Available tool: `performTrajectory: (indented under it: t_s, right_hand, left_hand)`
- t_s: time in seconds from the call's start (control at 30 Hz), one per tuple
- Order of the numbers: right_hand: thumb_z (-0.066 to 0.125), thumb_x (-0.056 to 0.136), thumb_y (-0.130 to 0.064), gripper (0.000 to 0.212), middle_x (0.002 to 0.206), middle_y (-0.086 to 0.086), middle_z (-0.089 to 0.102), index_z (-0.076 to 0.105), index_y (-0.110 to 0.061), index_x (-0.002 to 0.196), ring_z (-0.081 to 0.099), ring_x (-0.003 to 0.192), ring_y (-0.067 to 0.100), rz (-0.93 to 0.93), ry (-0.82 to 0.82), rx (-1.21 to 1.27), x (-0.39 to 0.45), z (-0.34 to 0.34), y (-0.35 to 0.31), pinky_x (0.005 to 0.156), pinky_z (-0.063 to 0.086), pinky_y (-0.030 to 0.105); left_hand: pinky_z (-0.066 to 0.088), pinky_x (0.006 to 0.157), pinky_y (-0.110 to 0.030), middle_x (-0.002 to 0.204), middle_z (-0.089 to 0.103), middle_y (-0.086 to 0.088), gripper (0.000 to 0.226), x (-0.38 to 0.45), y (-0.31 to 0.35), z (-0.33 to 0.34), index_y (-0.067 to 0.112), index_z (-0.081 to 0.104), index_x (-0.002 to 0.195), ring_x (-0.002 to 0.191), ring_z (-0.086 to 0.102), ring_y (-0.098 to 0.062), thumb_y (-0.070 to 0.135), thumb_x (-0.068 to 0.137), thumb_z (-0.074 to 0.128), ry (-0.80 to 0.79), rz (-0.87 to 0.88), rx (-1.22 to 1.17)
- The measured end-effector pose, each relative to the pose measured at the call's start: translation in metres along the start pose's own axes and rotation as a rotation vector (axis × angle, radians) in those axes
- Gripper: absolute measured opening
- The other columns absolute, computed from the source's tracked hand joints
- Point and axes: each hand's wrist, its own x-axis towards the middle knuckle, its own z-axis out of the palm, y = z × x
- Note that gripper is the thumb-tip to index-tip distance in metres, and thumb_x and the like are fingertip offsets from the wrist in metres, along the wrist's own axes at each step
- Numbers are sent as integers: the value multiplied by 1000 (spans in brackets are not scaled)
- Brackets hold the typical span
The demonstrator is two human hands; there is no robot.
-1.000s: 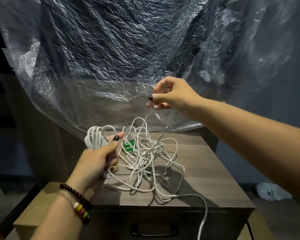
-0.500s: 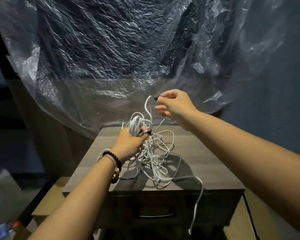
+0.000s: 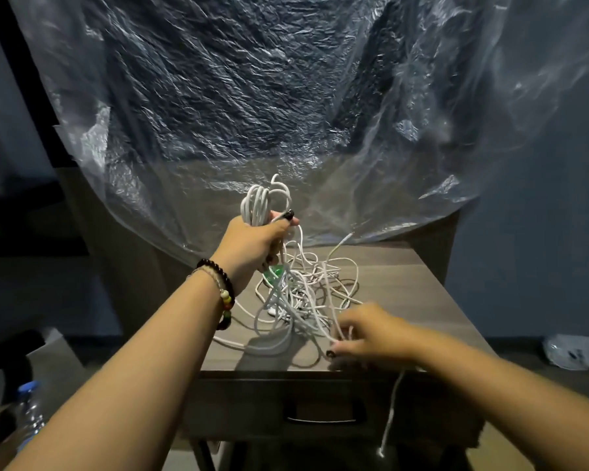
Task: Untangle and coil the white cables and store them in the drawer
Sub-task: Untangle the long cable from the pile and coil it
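Step in hand, by my judgement: untangling, coil part-wound. My left hand (image 3: 252, 239) grips the coil (image 3: 257, 205) above the nightstand (image 3: 422, 300); my right hand (image 3: 371, 334) pinches a strand of the white cables (image 3: 303, 294) heaped on its top. Drawer (image 3: 320, 413) below, closed. Next: draw that strand free. No legible writing.

Dim room, blue-grey painted wall (image 3: 531, 273) beyond the right hand. Crinkled clear plastic sheet (image 3: 252, 96) hangs behind both hands, draped onto the brown wood-grain nightstand top (image 3: 405, 277) under them. Clear plastic water bottle with blue cap (image 3: 28, 413) low, left of the left forearm. Crumpled white bag (image 3: 575, 355) on the floor, far right.
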Motion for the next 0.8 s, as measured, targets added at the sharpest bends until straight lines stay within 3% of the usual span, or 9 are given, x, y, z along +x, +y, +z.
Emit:
performTrajectory:
  t_s: [0.1, 0.17, 0.23, 0.37, 0.47, 0.53, 0.63, 0.7, 0.8]
  right_hand:
    - [72, 85, -18, 12, 62, -8, 67, 73, -6, 87, 64, 59, 3, 94, 81, 154, 18, -51, 24, 64, 55, 27]
    - [70, 86, -12, 10, 53, -7, 66, 72, -4, 82, 66, 53, 4, 161, 238, 120, 35, -80, 40, 55, 52, 17]
    - [68, 85, -9, 6, 65, 0, 69, 72, -4, 85, 69, 60, 9, 235, 315, -38, 55, -98, 52, 58, 50, 16]
    - [59, 78, -11, 16, 106, 15, 65, 60, -7, 93, 61, 93, 31, 389, 134, -352, 76, -103, 29, 68, 43, 28]
    - [57, 76, -20, 43, 118, 5, 52, 51, -18, 118, 57, 101, 32, 241, 453, -333, 71, -95, -14, 79, 47, 37]
    - [57, 76, -30, 38, 110, -2, 53, 52, -25, 114, 57, 95, 25, 100, 586, -156, 64, -81, -42, 81, 48, 38]
    - [68, 73, -40, 25, 89, -6, 62, 62, -22, 90, 60, 82, 15, 57, 447, 199, 59, -60, -65, 72, 50, 31]
    - [71, 74, -30, 16, 80, -4, 67, 67, -21, 86, 64, 77, 15, 55, 354, 240, 63, -51, -61, 70, 51, 28]
    - [65, 78, -10, 13, 65, -4, 65, 70, -20, 86, 68, 69, 15, 84, 362, 241, 68, -45, -40, 67, 52, 24]
  left_hand:
    - [25, 44, -20, 47, 36, 6, 16, 1, 3, -9, 2, 70, 94, 44, 30, -12, 10, 92, 57, 9, 1, -5]
    - [21, 48, -23, 48, 34, 5, 16, 2, 3, -13, 3, 70, 93, 45, 28, -12, 12, 92, 57, 15, -5, -27]
    - [19, 52, -27, 48, 34, 7, 17, 3, 2, -15, 5, 70, 91, 45, 28, -11, 12, 94, 55, 13, -12, -79]
    - [19, 53, -28, 48, 33, 7, 17, 4, -1, -13, 7, 71, 90, 45, 27, -10, 13, 94, 56, 11, -12, -120]
    - [22, 49, -25, 48, 33, 6, 16, 3, -1, -12, 7, 72, 90, 46, 27, -12, 17, 93, 59, 25, 7, -97]
    - [23, 49, -26, 48, 33, 6, 16, 3, -1, -12, 9, 73, 90, 45, 29, -11, 18, 92, 61, 51, 21, -79]
    - [23, 52, -28, 49, 33, 6, 15, 2, 0, -12, 10, 73, 90, 47, 30, -12, 18, 92, 60, 71, 36, -76]
    - [22, 54, -29, 51, 32, 6, 16, 1, 1, -13, 8, 72, 93, 48, 29, -11, 20, 92, 61, 78, 37, -90]
    - [24, 53, -27, 50, 32, 7, 16, 1, 4, -21, 10, 72, 87, 47, 28, -10, 17, 93, 59, 82, 41, -123]
